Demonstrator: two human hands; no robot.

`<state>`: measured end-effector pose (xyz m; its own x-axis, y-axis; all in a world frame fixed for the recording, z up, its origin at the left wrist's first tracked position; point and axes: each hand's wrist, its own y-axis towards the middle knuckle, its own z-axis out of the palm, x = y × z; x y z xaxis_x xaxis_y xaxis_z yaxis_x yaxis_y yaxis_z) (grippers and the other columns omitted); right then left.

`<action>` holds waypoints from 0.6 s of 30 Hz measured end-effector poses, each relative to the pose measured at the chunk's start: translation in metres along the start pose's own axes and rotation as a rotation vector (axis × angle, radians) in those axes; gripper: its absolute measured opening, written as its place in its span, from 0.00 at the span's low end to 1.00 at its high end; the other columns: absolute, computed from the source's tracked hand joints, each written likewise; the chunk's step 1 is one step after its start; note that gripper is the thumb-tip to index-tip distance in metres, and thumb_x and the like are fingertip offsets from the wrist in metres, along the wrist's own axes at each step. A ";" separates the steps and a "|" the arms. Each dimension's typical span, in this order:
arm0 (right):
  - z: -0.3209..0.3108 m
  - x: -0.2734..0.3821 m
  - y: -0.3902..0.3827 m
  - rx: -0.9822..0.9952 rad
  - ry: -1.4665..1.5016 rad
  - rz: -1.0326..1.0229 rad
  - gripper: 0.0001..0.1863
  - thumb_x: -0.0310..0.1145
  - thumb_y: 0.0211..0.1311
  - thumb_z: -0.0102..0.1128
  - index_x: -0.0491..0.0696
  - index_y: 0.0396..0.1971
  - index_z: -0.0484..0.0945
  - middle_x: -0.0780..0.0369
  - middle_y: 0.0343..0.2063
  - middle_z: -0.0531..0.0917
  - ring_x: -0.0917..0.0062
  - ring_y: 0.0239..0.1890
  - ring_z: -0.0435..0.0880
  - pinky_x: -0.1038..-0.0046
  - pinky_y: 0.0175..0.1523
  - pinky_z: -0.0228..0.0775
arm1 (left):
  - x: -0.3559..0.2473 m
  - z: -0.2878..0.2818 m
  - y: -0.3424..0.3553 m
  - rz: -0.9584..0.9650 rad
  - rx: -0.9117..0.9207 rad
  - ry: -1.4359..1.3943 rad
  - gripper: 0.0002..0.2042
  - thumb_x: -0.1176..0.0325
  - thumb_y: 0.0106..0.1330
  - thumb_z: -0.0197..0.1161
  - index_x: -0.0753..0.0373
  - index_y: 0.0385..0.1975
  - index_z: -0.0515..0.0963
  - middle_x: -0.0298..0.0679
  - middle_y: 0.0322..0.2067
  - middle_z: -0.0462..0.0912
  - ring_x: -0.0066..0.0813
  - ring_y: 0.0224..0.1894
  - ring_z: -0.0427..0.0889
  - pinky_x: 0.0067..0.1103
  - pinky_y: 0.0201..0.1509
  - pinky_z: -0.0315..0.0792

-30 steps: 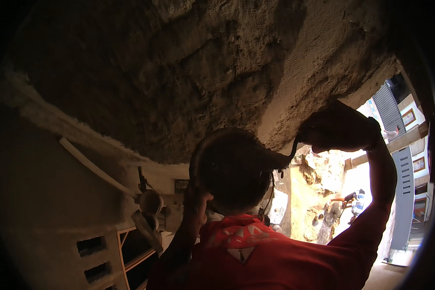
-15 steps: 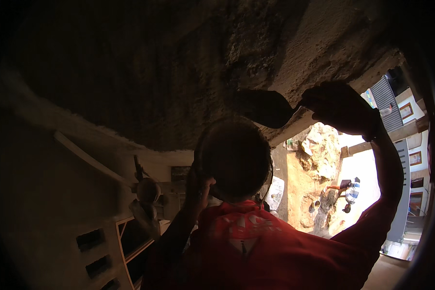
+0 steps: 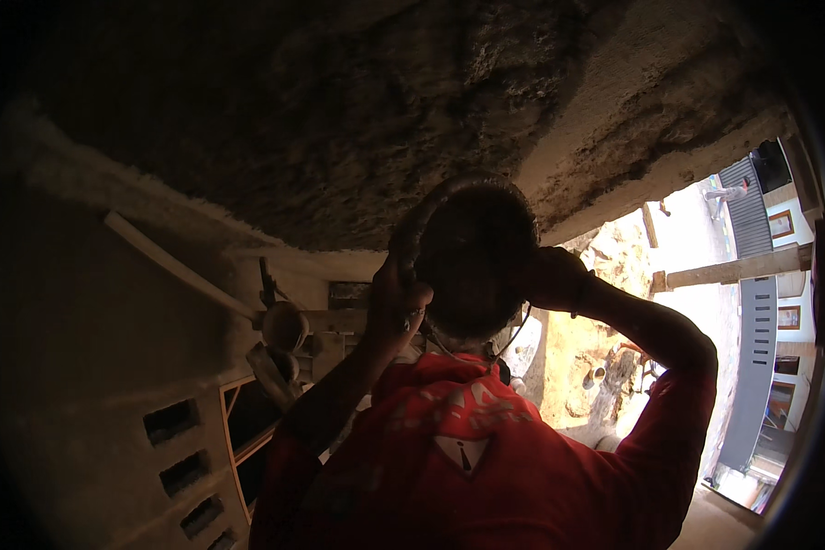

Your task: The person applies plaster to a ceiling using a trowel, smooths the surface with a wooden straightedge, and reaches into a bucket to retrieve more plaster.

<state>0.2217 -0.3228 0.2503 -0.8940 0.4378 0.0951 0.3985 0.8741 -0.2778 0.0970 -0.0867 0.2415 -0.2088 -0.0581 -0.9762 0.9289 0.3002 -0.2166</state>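
Note:
A dark round bucket point(image 3: 477, 181) is held up in front of me, its mouth facing the view and its inside in deep shadow. My left hand point(image 3: 399, 302) is closed on the bucket's left side, thumb showing against it. At the opposite side, my right hand point(image 3: 559, 280) reaches to the bucket's mouth with its fingers in the dark. The trowel it gripped in the earlier frame is now hidden, apparently inside the bucket. A thin wire handle point(image 3: 513, 339) hangs below the bucket. Beyond it spreads a rough, mortar-coated surface point(image 3: 376, 137).
Left of me are a slanted pole point(image 3: 174, 261), a round pot-like container point(image 3: 285, 327) and a wall with rectangular holes point(image 3: 171, 422). A wooden beam point(image 3: 733, 269) crosses the bright outdoor area on the right. Rubble lies down there, and a person is mostly hidden behind my arm.
My right hand has come down and left from the rough surface to the bucket, and the trowel has gone out of sight. The bucket has risen slightly.

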 end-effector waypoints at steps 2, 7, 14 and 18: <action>0.000 0.006 0.003 0.046 0.018 0.012 0.11 0.37 0.54 0.53 0.52 0.35 0.79 0.59 0.29 0.82 0.66 0.33 0.83 0.65 0.37 0.78 | -0.012 -0.003 -0.002 0.023 -0.002 0.001 0.33 0.80 0.39 0.50 0.66 0.55 0.67 0.29 0.24 0.66 0.15 0.24 0.61 0.14 0.24 0.59; -0.012 0.011 -0.003 -0.157 0.178 0.031 0.11 0.38 0.57 0.51 0.53 0.37 0.79 0.58 0.28 0.82 0.64 0.30 0.83 0.63 0.33 0.77 | -0.016 -0.015 -0.003 -0.071 -0.035 -0.076 0.34 0.81 0.39 0.49 0.67 0.57 0.66 0.31 0.29 0.67 0.15 0.28 0.64 0.12 0.26 0.61; -0.109 0.014 -0.017 -0.287 0.113 0.004 0.11 0.36 0.57 0.58 0.54 0.40 0.79 0.63 0.35 0.81 0.70 0.39 0.80 0.67 0.38 0.75 | -0.020 -0.034 -0.015 -0.101 -0.099 -0.224 0.39 0.83 0.38 0.52 0.62 0.60 0.64 0.34 0.34 0.70 0.20 0.31 0.68 0.16 0.34 0.66; -0.190 0.019 -0.049 -0.307 -0.236 -0.144 0.14 0.40 0.58 0.58 0.57 0.45 0.79 0.65 0.40 0.80 0.74 0.46 0.77 0.69 0.46 0.72 | -0.025 -0.040 -0.028 -0.171 -0.155 -0.218 0.38 0.81 0.38 0.54 0.62 0.59 0.64 0.35 0.37 0.72 0.23 0.34 0.69 0.19 0.35 0.69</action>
<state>0.2243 -0.3175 0.4472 -0.9534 0.2769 -0.1199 0.2760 0.9609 0.0239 0.0641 -0.0553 0.2720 -0.2714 -0.3181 -0.9084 0.8249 0.4094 -0.3898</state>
